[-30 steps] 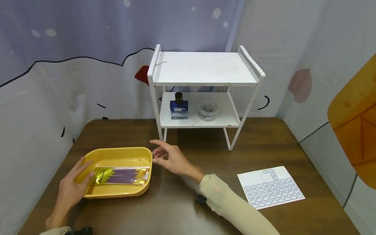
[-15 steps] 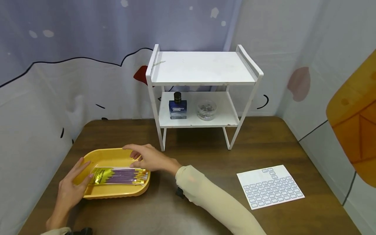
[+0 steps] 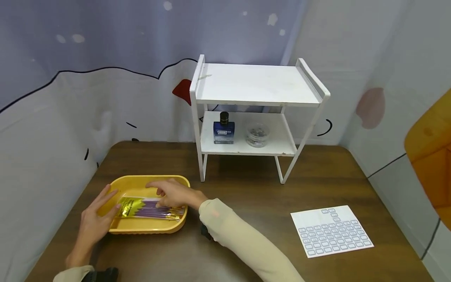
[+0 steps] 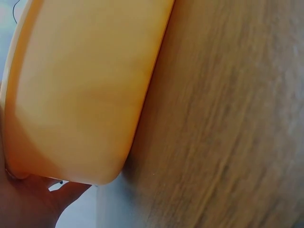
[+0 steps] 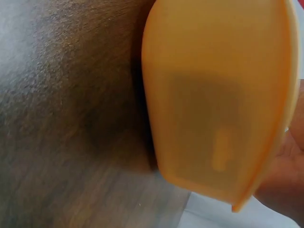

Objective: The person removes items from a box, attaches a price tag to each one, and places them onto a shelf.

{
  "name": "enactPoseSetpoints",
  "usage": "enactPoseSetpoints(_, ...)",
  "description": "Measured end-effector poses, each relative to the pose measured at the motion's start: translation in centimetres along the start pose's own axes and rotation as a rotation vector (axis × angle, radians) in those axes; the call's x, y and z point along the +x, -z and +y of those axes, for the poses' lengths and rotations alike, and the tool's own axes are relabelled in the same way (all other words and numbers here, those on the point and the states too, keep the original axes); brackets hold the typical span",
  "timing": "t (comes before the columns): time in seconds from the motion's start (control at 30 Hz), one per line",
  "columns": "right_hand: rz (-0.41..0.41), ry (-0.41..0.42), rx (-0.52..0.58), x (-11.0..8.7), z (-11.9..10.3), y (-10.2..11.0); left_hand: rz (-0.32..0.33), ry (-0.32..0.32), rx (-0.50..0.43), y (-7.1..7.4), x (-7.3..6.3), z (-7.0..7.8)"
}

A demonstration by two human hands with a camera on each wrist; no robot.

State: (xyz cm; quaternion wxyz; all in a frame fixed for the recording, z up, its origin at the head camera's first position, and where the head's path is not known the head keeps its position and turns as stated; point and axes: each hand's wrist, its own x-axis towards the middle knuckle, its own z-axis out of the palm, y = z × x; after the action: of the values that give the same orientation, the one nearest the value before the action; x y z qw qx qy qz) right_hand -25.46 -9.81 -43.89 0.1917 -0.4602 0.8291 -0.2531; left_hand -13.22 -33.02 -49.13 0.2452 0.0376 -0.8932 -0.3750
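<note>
In the head view a yellow plastic tray (image 3: 151, 230) stands on the left side of the table. A clear packet of purple-handled brushes (image 3: 151, 211), yellow-green at its left end, lies flat in it. My left hand (image 3: 94, 217) rests on the tray's left end, its long fingers fairly straight over the rim. The left wrist view has the tray's outer wall (image 4: 90, 95) close up. Reaching over the right rim, my right hand (image 3: 173, 194) is inside the tray above the packet, index finger stretched out and thumb low by the packet. Its contact with the packet is unclear.
A white two-tier shelf (image 3: 258, 84) stands at the back. On its lower tier are a blue bottle (image 3: 223, 131) with a black cap and a clear round tub (image 3: 257, 135) of small grey pieces. A printed white sheet (image 3: 331, 231) lies at the right.
My right hand has moved left from beside the tray's right rim to inside it, over the packet. The left hand stays on the tray. The head view has shifted slightly.
</note>
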Motion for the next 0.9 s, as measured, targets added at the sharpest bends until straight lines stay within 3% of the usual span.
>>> enactPoseSetpoints(0.57,-0.060,-0.131,-0.094,1.6,0.5,-1.6,0.005,0.019,-0.017,-0.3,0.2,0.2)
enactPoseSetpoints(0.9,-0.134,-0.087,-0.126,2.5,0.5,-1.8,0.015,0.017,-0.023,0.0,0.0,0.2)
